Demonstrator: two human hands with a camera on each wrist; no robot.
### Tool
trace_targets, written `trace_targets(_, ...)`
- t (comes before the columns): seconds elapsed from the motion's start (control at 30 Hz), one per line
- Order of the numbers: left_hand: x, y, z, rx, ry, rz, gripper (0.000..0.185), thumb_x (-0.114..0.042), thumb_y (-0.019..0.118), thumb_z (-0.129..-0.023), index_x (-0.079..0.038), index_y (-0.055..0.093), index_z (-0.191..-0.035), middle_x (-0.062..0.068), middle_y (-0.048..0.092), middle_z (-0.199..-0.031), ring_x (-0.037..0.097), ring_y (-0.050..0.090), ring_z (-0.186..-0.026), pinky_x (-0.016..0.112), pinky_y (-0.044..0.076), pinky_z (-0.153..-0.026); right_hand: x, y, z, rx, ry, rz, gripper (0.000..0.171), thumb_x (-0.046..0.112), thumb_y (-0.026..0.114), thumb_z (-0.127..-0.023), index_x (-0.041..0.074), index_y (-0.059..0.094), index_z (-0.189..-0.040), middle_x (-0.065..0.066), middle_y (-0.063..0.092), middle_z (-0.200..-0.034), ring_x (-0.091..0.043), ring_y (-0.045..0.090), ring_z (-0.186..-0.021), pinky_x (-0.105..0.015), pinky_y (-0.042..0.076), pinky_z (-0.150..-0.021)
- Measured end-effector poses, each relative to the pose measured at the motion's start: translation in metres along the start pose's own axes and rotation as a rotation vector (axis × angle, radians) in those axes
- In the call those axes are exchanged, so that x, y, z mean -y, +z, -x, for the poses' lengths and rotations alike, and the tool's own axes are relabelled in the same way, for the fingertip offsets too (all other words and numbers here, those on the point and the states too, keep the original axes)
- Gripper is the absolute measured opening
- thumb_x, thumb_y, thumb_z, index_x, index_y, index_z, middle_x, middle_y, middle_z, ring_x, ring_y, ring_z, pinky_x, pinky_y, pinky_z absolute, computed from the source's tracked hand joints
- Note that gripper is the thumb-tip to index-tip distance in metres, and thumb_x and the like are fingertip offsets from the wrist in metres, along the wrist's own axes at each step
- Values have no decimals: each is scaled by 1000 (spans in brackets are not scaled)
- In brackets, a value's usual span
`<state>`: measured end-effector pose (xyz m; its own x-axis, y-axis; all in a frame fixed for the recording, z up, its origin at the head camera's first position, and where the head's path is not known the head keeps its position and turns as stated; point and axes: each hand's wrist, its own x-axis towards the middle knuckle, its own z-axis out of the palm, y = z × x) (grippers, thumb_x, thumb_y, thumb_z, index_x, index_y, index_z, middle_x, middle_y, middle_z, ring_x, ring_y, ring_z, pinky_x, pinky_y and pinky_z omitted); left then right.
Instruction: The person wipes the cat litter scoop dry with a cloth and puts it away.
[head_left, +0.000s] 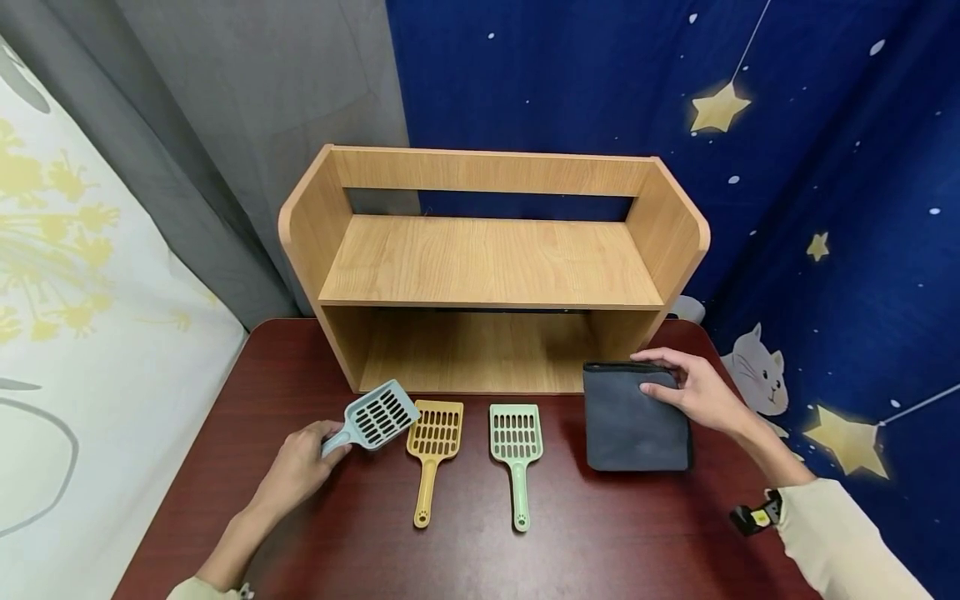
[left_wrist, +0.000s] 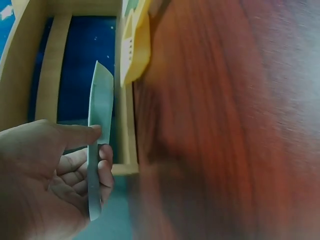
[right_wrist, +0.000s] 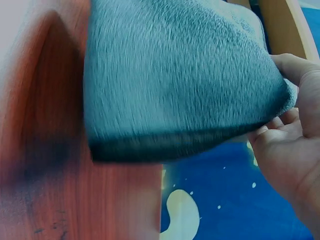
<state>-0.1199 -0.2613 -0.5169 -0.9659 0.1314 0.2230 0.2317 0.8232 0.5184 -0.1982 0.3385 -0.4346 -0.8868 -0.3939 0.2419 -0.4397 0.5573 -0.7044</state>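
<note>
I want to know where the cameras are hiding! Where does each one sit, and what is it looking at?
Head: worn on the head, looking down at the table, shelf, both hands and sleeves.
Left wrist: on the left wrist, looking along the left hand gripping the blue scoop.
Right wrist: on the right wrist, looking at the right hand holding the grey pouch.
Shared: head and left wrist views both show the yellow scoop.

Starry blue backdrop (head_left: 570, 92), wooden shelf (head_left: 491, 258).
</note>
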Motion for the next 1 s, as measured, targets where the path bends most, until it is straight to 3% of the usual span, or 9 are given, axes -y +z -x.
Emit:
trace_targets(0.13, -11, -3, -9, 13, 27, 9, 27, -4, 83, -88, 5, 75, -113, 8, 74, -99, 19, 66, -86, 41, 54, -75, 7, 3, -2, -9, -48, -68, 49, -4, 78, -92, 5, 67, -139, -16, 69, -133, -2, 63, -112, -14, 49, -87)
trace_targets(0.2, -17, -4, -13, 28, 40, 11, 26, -5, 82, -89, 4, 75, -113, 8, 74, -100, 18, 66, -87, 40, 54, -76, 12, 4, -3, -12, -63, -88, 50, -5, 78, -92, 6, 67, -139, -16, 69, -134, -3, 63, -114, -14, 50, -89)
trace_targets(0.27, -22, -4, -18, 41, 52, 10, 25, -5, 81, -90, 3, 75, -113, 7, 74, -101, 18, 66, -87, 40, 54, -76, 16, 5, -3, -15, -75, -82, 49, -5, 77, -92, 8, 69, -139, -14, 70, -134, -2, 62, -108, -14, 50, -85)
trace_targets(0.37, -30, -4, -26, 57, 73, 11, 24, -5, 81, -90, 1, 76, -113, 6, 73, -102, 17, 65, -87, 39, 53, -76, 21, 6, -4, -18, -94, -57, 45, -4, 77, -93, 10, 72, -135, -12, 72, -129, 2, 54, -77, -16, 45, -66)
trace_targets(0.47, -37, -3, -35, 76, 92, 13, 24, -7, 81, -91, -1, 76, -114, 5, 73, -104, 16, 64, -86, 38, 52, -76, 26, 7, -5, -2, -108, -65, 38, -5, 74, -95, 9, 75, -129, -12, 75, -124, 1, 51, -73, -19, 44, -64)
trace_targets(0.6, -46, 0, -47, 99, 124, 10, 26, -11, 81, -93, -5, 76, -117, 5, 75, -107, 15, 64, -86, 38, 52, -75, 30, 10, -6, 30, -106, -93, 30, -4, 71, -98, 9, 78, -124, -10, 76, -118, -7, 63, -96, -20, 51, -79)
trace_targets(0.77, -57, 4, -59, 113, 186, -6, 28, -14, 82, -93, -6, 77, -119, 4, 76, -108, 15, 66, -87, 39, 53, -73, 34, 15, -8, 18, -107, -81, 30, -3, 71, -98, 10, 79, -123, -8, 74, -116, -9, 63, -102, -17, 49, -86)
trace_targets(1.0, -79, 12, -73, 109, 303, -5, 30, -17, 83, -92, -6, 77, -119, 3, 76, -108, 17, 69, -91, 41, 56, -77, 42, 23, -12, -62, -83, -97, 32, -3, 79, -91, 9, 79, -121, -9, 73, -117, -8, 62, -99, -16, 47, -76)
